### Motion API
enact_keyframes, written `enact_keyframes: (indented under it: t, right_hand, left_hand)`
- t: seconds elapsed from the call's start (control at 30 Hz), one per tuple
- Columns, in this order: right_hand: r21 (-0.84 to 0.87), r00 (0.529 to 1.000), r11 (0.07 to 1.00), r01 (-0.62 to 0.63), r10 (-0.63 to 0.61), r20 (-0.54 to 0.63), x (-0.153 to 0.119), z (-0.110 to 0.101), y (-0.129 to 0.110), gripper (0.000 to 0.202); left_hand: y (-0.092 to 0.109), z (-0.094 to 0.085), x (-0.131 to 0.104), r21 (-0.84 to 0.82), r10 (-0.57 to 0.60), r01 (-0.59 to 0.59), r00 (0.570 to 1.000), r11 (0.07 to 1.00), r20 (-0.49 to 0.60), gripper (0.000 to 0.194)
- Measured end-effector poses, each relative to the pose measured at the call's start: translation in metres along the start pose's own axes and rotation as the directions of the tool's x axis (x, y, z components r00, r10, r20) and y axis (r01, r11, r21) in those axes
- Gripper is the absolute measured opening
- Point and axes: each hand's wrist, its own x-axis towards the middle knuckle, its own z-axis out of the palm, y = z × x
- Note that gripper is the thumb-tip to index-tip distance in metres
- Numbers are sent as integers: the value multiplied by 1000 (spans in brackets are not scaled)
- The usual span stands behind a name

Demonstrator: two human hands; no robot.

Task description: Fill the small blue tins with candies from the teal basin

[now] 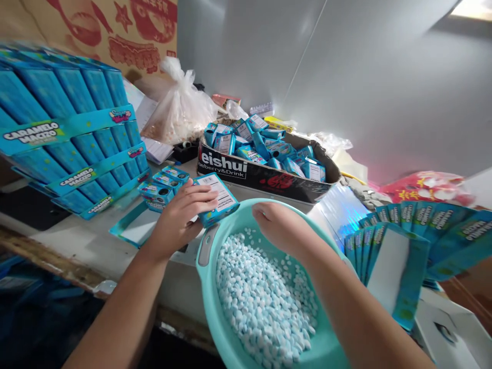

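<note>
My left hand (182,212) is closed around a small blue candy box (221,200) with a white printed panel, tilted beside the basin's far left rim. A turquoise plastic basin (212,302) stands in front of me, holding a heap of small pale-blue and white candies (261,302). Over the basin's far side is my right hand (279,225), its fingers curled in a fist; whatever it contains is hidden. Just left of the held box, several similar boxes (159,192) stand at the far end of a blue display tray (134,225) with a bare white bottom.
Filled blue display trays (69,128) are stacked at the left. Behind the basin sits a black carton (265,185) heaped with blue boxes. A knotted plastic bag (180,107) stands at the back. Flat blue display cartons (415,236) fan out at the right.
</note>
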Motion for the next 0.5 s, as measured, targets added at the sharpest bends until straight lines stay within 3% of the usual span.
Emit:
enact_keyframes:
  t: [0.23,0.33,0.43,0.5]
  right_hand:
    - [42,999,999,31,-30,-27,-1,0,-1,29]
    - [85,990,994,65,-54,-132,0,-2,4,28]
    - [86,973,994,60,-39,-229,1,-5,13,33]
    - [65,981,997,45,-32,-193,0,-5,20,36]
  left_hand:
    - [1,2,-3,-23,-52,54,995,998,90,29]
    - [2,5,-1,-100,-41,50,996,994,83,28]
    - [4,5,1,-152,-119,118,993,981,5,32]
    - [5,3,1,-172,-222,224,975,959,30,35]
